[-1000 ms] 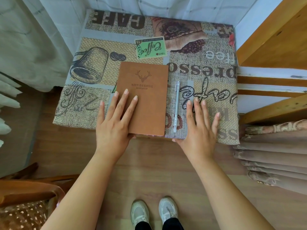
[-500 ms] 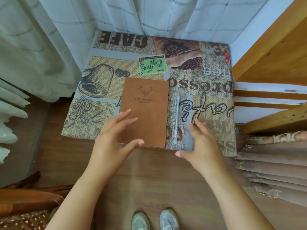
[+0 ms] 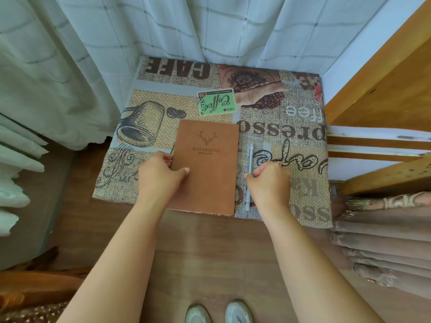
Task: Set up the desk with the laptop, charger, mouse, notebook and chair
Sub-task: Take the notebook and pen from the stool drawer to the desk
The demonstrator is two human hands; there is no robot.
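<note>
A brown notebook (image 3: pixel 207 164) with a deer-head emblem lies flat on the small desk (image 3: pixel 291 108), which wears a coffee-print cloth. My left hand (image 3: pixel 161 176) grips the notebook's left edge, thumb on the cover and fingers curled under. A clear pen (image 3: pixel 249 157) lies just right of the notebook, parallel to it. My right hand (image 3: pixel 268 183) is closed over the pen's middle, pinching it between thumb and fingers. No laptop, charger or mouse is in view.
A wooden chair (image 3: pixel 35 290) shows at the lower left corner. White curtains (image 3: pixel 163 26) hang behind and left of the desk. A wooden bed frame (image 3: pixel 384 89) and folded brown fabric (image 3: pixel 384 241) crowd the right side. My shoes (image 3: pixel 219 313) stand on the wood floor.
Both hands were flat and open, then lifted. Now my left hand has closed on the notebook's left edge and my right hand on the pen. The view has tilted upward.
</note>
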